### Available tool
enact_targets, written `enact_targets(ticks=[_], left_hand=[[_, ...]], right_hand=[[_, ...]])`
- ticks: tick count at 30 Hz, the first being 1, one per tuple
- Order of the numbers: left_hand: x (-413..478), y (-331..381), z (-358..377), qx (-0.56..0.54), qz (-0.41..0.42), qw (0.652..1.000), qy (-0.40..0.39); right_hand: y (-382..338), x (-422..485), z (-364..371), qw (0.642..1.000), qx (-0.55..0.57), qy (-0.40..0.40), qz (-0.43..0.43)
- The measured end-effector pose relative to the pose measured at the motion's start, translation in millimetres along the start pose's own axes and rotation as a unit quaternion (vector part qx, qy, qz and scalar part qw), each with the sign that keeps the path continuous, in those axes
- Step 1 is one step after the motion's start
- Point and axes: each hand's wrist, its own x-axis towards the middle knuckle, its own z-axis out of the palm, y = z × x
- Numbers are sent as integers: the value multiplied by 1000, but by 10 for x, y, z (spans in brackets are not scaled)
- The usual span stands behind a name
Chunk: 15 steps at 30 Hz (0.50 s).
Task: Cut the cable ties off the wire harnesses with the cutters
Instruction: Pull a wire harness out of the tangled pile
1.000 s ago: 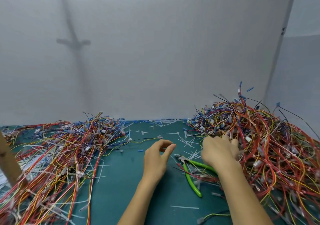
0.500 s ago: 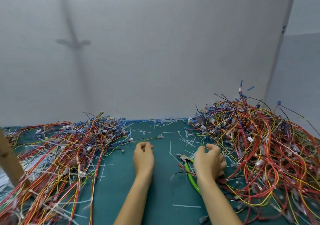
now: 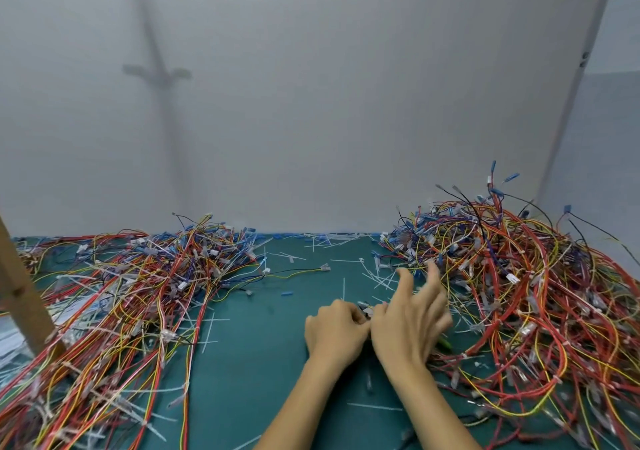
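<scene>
Right hand (image 3: 410,321) open, fingers splayed, gripping nothing, directly over cutters (image 3: 444,344). Cutters on mat (image 3: 256,352), mostly hidden under my palm. Grey head showed beside left hand (image 3: 334,328); green handle tip peeked out right of palm. Long axis judged: head far-left, handles near-right. Left fingers curled; could not tell if pinching anything. Right hand nearer handles. Harness pile (image 3: 526,297) just right.

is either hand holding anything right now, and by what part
Cannot tell for the left hand: its fingers curl at the cutters, by the metal head. The right hand is spread open, gripping nothing.
</scene>
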Motion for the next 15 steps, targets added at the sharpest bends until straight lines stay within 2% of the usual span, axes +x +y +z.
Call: enact_targets(ticks=[2, 3, 6, 15], left_hand=[[-9, 29, 13, 37, 2, 999, -6], [-8, 39, 23, 61, 3, 998, -11], [25, 87, 56, 76, -8, 997, -33], [177, -247, -257, -73, -135, 987, 51]], right_hand=[[-60, 1, 64, 997, 58, -15, -57], [-80, 7, 95, 990, 123, -34, -63], [-72, 36, 100, 951, 304, -51, -26], [124, 120, 60, 939, 324, -116, -26]])
